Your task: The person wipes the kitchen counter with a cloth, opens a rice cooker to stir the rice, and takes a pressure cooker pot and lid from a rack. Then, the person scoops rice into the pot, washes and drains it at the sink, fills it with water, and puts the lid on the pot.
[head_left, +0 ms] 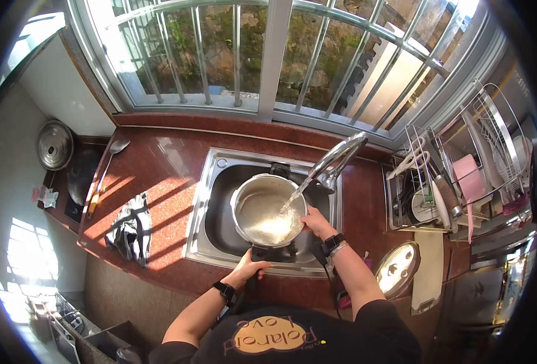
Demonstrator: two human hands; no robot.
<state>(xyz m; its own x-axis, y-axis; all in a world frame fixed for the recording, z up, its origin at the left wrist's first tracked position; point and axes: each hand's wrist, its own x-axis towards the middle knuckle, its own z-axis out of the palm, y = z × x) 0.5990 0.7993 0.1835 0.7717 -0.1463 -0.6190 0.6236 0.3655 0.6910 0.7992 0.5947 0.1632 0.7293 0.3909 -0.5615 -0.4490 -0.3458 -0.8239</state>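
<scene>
A silver metal pot with black handles sits in the stainless steel sink. Water runs from the curved chrome faucet into it, and water shows at the bottom. My left hand is closed around the pot's long black handle on the near side. At the pot's right side, my right hand grips the outer wall just below the rim; some of its fingers are hidden.
On the sunlit counter to the left lie a crumpled cloth and a long-handled spatula. A wire dish rack with utensils stands at the right. Nearer me are a metal lid and a pale board.
</scene>
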